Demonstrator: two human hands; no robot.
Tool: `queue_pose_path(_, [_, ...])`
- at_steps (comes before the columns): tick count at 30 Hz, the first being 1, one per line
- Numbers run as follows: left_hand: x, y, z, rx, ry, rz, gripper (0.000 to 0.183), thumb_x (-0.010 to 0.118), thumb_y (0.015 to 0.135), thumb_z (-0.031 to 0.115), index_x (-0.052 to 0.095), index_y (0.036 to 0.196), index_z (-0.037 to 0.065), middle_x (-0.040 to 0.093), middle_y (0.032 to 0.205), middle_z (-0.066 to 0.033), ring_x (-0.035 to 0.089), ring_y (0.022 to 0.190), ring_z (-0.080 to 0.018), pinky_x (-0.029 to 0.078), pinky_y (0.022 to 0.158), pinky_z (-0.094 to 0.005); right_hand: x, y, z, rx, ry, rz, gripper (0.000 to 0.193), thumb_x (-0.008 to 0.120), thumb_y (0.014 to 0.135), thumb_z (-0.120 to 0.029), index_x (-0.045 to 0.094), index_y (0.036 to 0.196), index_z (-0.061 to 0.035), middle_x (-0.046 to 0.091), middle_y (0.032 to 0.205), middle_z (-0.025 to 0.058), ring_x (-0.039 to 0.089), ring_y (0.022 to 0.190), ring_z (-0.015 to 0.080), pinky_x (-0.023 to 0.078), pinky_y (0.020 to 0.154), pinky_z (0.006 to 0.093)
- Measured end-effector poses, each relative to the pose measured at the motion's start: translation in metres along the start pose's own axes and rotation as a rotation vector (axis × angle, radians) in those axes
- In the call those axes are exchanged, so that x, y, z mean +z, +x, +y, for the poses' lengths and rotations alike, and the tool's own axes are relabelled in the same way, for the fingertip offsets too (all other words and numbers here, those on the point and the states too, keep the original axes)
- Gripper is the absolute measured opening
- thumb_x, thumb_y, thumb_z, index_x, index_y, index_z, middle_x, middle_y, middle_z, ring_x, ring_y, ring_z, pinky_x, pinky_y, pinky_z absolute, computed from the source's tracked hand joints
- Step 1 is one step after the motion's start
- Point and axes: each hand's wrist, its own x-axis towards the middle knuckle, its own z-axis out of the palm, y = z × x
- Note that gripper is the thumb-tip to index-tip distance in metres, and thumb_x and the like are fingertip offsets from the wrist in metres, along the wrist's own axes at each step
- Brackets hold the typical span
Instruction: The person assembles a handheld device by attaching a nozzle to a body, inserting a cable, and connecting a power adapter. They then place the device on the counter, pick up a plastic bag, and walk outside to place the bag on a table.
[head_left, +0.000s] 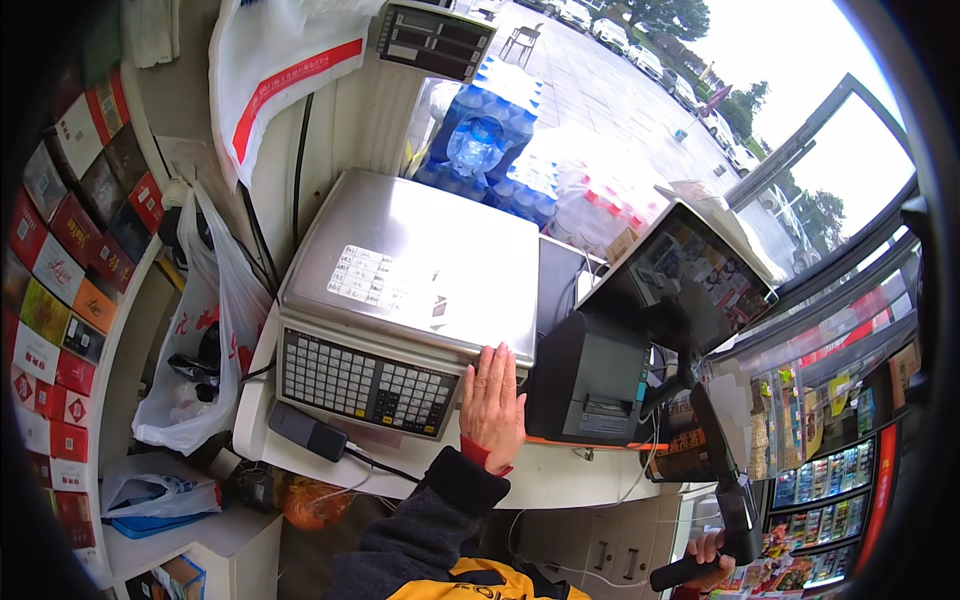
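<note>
My left hand [491,410] lies flat on the front right corner of a price scale, its fingers stretched out together. The scale has a broad steel pan [430,240] with a white table of writing stuck on it. Below the pan sits its keypad [365,380] with many small keys. At the lower right my right hand [712,556] is closed round the handle of a black handheld device [740,515] with a long upright neck; its exact kind I cannot make out. Part of that hand is hidden behind the handle.
Right of the scale stand a black receipt printer [590,380] and a tilted screen [690,270]. A dark handset [308,432] lies on the counter's front edge [560,475]. A white plastic bag [205,330] hangs at left. Shrink-wrapped bottles [480,130] are stacked behind the scale.
</note>
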Motion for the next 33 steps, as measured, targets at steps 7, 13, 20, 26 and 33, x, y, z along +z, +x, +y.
queue_pose_path(7, [-0.002, 0.004, -0.004, -0.018, 0.063, -0.076, 0.071, 0.067, 0.083, 0.016, 0.036, 0.145, 0.001, 0.035, 0.152, -0.0124, 0.028, 0.143, -0.027, 0.023, 0.114, -0.0503, 0.024, 0.026, 0.014, 0.086, -0.077, -0.06, 0.027, 0.062, 0.077, -0.015, 0.045, 0.096, -0.0049, 0.048, 0.07, 0.005, 0.047, 0.064, 0.0167, 0.043, 0.072, 0.0342])
queue_pose_path(13, [-0.005, 0.0, -0.005, 0.015, 0.112, -0.1, 0.073, 0.066, 0.083, 0.015, 0.033, 0.147, 0.003, 0.031, 0.154, -0.0101, 0.025, 0.145, -0.0254, 0.021, 0.115, -0.0484, 0.008, 0.021, 0.011, 0.283, -0.111, -0.096, 0.03, 0.07, 0.078, -0.018, 0.049, 0.098, -0.0092, 0.051, 0.08, 0.002, 0.047, 0.077, 0.0173, 0.036, 0.082, 0.0356])
queue_pose_path(20, [-0.012, -0.012, 0.023, 0.045, -0.05, 0.112, 0.05, 0.065, 0.084, 0.008, 0.052, 0.131, -0.001, 0.044, 0.143, -0.0155, 0.041, 0.136, -0.0305, 0.031, 0.112, -0.0485, -0.003, 0.003, 0.018, 0.144, -0.126, -0.043, 0.031, 0.069, 0.081, -0.022, 0.049, 0.101, -0.0083, 0.05, 0.081, 0.0037, 0.047, 0.078, 0.0189, 0.037, 0.087, 0.0383])
queue_pose_path(26, [0.024, -0.104, 0.116, 0.197, -0.805, -0.321, 0.021, 0.064, 0.086, 0.008, 0.065, 0.107, 0.002, 0.065, 0.108, -0.0128, 0.064, 0.101, -0.0285, 0.051, 0.089, -0.0365, 0.008, 0.014, 0.041, -0.12, 0.006, -0.018, 0.029, 0.059, 0.083, -0.018, 0.044, 0.104, -0.0047, 0.042, 0.079, 0.0036, 0.045, 0.077, 0.0152, 0.038, 0.086, 0.0334])
queue_pose_path(33, [0.054, -0.17, 0.176, 0.241, -0.93, -0.818, 0.024, 0.06, 0.094, 0.022, 0.059, 0.107, 0.002, 0.064, 0.086, -0.0135, 0.064, 0.08, -0.0306, 0.05, 0.068, -0.0352, -0.015, -0.002, 0.036, -0.238, 0.073, 0.091, 0.028, 0.06, 0.083, -0.019, 0.043, 0.101, -0.006, 0.044, 0.078, 0.0033, 0.044, 0.075, 0.0143, 0.038, 0.083, 0.0329])
